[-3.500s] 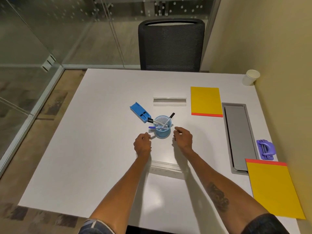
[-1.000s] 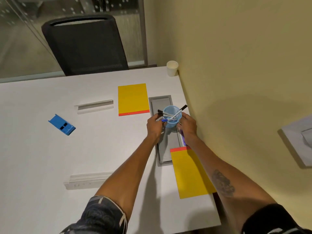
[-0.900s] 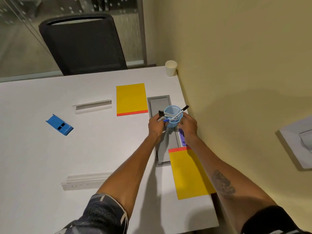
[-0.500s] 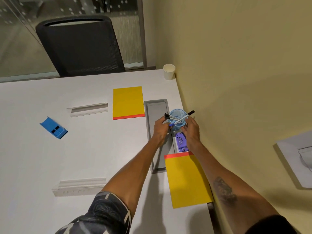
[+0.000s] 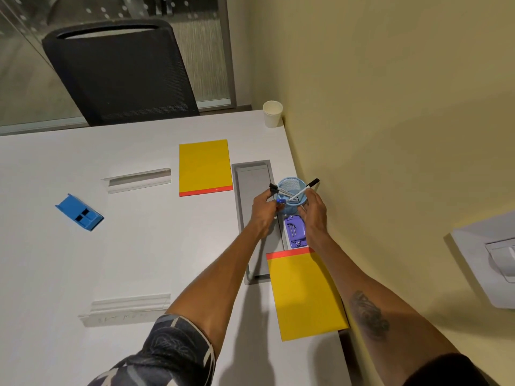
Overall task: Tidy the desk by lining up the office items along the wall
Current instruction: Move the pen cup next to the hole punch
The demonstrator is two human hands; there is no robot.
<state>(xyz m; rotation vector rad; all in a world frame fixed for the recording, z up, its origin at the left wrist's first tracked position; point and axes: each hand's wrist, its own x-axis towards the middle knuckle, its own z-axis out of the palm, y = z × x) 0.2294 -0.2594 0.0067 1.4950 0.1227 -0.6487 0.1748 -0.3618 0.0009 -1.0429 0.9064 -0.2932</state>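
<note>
A light blue mesh pen cup (image 5: 292, 188) with several pens stands close to the yellow wall, just beyond a purple hole punch (image 5: 294, 231). My left hand (image 5: 263, 208) grips the cup's left side and my right hand (image 5: 313, 210) grips its right side. A yellow notepad (image 5: 303, 293) lies along the wall nearer to me. A second yellow notepad (image 5: 204, 166) lies left of the grey cable tray (image 5: 252, 190). A blue stapler (image 5: 79, 212) sits far left on the white desk (image 5: 156, 238).
A white paper cup (image 5: 272, 113) stands in the far corner by the wall. Two white rail pieces (image 5: 138, 179) (image 5: 125, 307) lie on the desk. A black chair (image 5: 119, 71) stands behind the desk. A white wall fixture (image 5: 490, 263) juts out at right.
Both hands carried the pen cup from the desk's middle to the wall side; over the last second it shifted slightly right and settled beyond the hole punch.
</note>
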